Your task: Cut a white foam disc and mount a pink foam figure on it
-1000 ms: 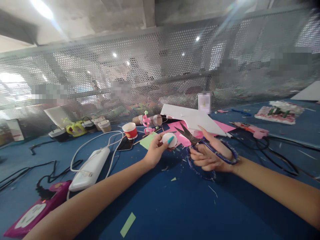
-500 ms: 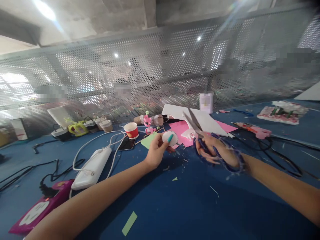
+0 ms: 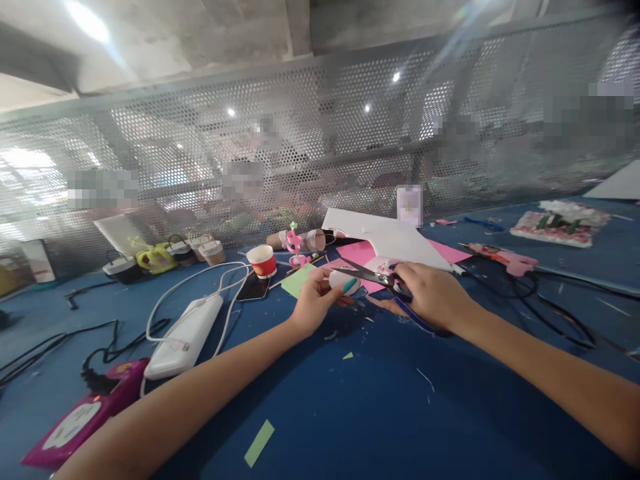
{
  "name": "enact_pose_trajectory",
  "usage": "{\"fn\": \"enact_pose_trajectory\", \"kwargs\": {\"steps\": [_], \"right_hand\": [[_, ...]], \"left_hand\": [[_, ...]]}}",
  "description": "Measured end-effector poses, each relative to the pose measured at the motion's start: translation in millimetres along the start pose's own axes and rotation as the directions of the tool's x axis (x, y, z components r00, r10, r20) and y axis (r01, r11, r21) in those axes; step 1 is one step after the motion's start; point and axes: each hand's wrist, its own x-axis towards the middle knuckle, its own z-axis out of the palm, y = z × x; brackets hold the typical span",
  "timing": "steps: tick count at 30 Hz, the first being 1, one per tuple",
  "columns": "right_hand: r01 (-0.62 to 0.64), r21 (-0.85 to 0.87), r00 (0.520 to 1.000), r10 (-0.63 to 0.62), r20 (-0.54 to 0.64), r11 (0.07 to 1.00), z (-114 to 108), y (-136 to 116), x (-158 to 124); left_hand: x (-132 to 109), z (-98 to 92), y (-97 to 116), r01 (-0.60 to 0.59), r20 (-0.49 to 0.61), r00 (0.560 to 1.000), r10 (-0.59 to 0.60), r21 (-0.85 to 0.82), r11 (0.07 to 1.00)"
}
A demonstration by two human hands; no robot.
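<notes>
Between the thumb and fingers of my left hand point(image 3: 316, 297) is a small white round disc point(image 3: 343, 283), perhaps paper or card. My right hand point(image 3: 430, 293) grips a pair of scissors point(image 3: 373, 275) with dark blue handles. The blades point left and lie over the disc's upper edge; whether they cut into it I cannot tell. Behind my hands lie pink paper point(image 3: 357, 252) and a large white sheet point(image 3: 400, 237). A light green paper point(image 3: 296, 280) lies just left of my left hand.
A red and white paper cup point(image 3: 261, 261) stands by a phone point(image 3: 253, 287). Left are a white power strip point(image 3: 185, 337) and a magenta box point(image 3: 85, 420) with cables. A pink glue gun point(image 3: 505, 257) lies right. A perforated metal screen point(image 3: 320, 147) rises behind the table.
My right hand has turned and brought the scissors left and down, from pointing upward beside the disc to lying across its edge. My left hand holds the disc in nearly the same place.
</notes>
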Motion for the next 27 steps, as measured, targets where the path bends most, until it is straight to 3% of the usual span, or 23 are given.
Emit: {"fn": "enact_pose_trajectory", "kwargs": {"steps": [10, 27], "right_hand": [[0.054, -0.049, 0.998, -0.056, -0.038, 0.997, 0.8, 1.8, 0.4], [-0.024, 0.009, 0.995, 0.023, 0.102, 1.000, -5.2, -0.4, 1.7]], "left_hand": [[1.1, -1.8, -2.9, -0.033, 0.040, 0.999, 0.030, 0.062, 0.998], [1.9, -2.1, -2.4, 0.023, 0.062, 0.998, -0.025, 0.031, 0.999]]}}
